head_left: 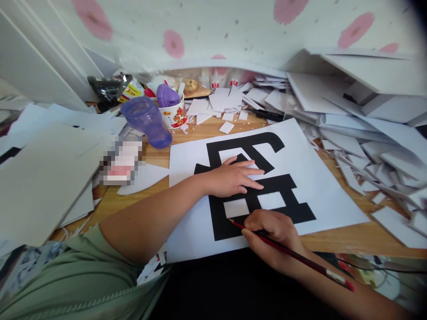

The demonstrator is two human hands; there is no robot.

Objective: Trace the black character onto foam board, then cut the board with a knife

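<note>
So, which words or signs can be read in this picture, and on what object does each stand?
On the white sheet: one big black character, partly under the left hand; I cannot name it.
On the white cup: red characters, too blurred to read.
On the packet's yellow label: too small to read.

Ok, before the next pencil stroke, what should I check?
1. Left hand flat on sheet: ok.
2. Pencil gripped in right hand: ok.
3. Tip at the edge of the white square: ok.
4. Black shape free of scraps: ok.
5. Tip sharp: cannot tell.
</note>
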